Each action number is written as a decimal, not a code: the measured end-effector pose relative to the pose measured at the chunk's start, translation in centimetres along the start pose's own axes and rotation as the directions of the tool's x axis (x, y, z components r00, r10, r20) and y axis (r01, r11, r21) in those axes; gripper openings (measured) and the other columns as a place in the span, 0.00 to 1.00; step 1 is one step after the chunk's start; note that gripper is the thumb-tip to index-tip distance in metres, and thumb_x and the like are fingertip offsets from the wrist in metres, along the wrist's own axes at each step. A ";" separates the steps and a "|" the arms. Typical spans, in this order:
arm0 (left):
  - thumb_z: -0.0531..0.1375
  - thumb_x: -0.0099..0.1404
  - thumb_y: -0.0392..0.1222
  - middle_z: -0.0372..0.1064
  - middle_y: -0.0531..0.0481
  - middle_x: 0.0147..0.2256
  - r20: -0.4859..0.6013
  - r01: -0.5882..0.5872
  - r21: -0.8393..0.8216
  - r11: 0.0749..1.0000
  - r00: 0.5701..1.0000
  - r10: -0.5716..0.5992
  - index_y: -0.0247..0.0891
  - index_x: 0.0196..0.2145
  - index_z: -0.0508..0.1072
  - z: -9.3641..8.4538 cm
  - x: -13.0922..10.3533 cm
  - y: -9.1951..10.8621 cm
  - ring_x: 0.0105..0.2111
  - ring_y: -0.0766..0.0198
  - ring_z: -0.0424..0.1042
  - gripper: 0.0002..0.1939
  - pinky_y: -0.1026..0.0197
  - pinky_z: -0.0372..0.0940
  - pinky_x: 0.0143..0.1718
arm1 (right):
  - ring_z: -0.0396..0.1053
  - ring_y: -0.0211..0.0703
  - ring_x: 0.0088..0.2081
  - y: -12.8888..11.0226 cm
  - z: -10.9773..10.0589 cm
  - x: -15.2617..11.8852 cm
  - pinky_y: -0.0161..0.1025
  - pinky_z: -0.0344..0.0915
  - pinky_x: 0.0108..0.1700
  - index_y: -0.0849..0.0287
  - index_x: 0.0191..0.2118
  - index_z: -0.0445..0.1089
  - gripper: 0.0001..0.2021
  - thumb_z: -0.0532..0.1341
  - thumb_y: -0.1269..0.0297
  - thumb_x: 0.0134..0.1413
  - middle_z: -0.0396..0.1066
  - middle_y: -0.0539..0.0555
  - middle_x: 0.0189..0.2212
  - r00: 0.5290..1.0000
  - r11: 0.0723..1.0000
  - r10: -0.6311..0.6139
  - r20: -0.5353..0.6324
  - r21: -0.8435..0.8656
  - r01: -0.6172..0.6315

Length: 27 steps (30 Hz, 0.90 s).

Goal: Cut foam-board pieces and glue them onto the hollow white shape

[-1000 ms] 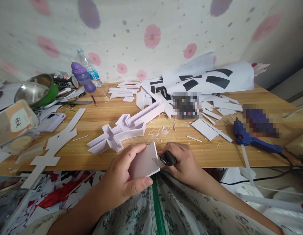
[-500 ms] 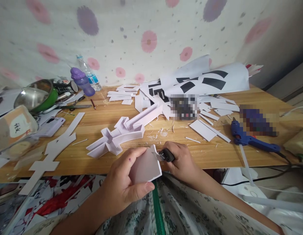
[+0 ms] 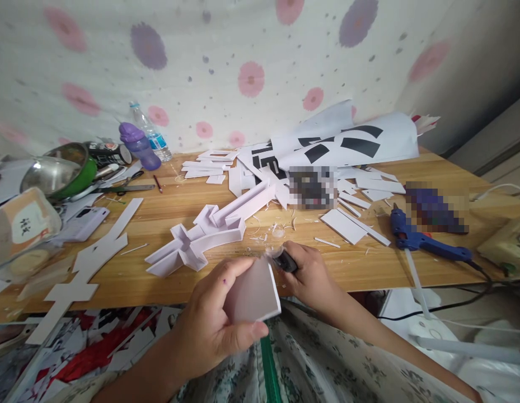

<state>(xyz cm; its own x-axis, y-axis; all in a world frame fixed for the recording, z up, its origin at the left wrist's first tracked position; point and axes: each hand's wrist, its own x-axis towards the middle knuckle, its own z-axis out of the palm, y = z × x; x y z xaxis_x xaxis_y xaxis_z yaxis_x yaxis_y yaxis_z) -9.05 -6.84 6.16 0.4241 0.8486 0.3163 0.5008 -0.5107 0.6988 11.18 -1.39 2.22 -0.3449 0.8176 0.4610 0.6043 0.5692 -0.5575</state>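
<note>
I am holding the white board piece (image 3: 253, 291) in my left hand (image 3: 211, 313), thumb below and fingers above, clamped on it. My right hand (image 3: 308, 277) is closing around a black-handled tool (image 3: 286, 261), whose head is sitting at the upper corner of the board piece. Both hands are working at the near edge of the wooden table (image 3: 352, 274), with the board piece's lower corner reaching out past that edge. Wood is showing between my right hand and the blue glue gun (image 3: 427, 244), which is lying well to the right.

Just beyond my left hand, a hollow white form (image 3: 218, 235) is blocking the way forward on that side; small scraps (image 3: 276, 230) are lying beside it. A flat white cut-out (image 3: 87, 263) is lying to the left, and a white panel (image 3: 344, 225) ahead on the right. Farther back, printed paper (image 3: 347, 145) and a purple bottle (image 3: 139, 146) are standing or lying near the wall (image 3: 192, 78), which is showing pink and purple blots. Red and white offcuts (image 3: 92, 350) are filling the space below the table's left side.
</note>
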 end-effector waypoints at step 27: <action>0.53 0.64 0.53 0.71 0.44 0.46 0.297 0.461 -0.328 0.825 0.879 -0.373 0.41 0.55 0.64 -1.8 -2.1 -1.3 0.45 0.55 0.71 0.25 0.51 0.66 0.47 | 0.65 0.37 0.27 -3.3 1.4 1.3 0.35 0.63 0.30 0.60 0.32 0.68 0.08 0.63 0.60 0.48 0.67 0.48 0.24 0.922 0.627 0.140 0.360 0.689 -0.364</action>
<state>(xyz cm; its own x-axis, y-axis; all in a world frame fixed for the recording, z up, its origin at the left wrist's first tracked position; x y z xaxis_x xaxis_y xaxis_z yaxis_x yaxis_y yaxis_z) -12.00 -7.71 5.76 0.4102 0.8953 -0.1737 0.3611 0.0154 0.9324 7.74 -2.05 3.67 -0.4923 0.8648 0.0986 0.0095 0.1186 -0.9929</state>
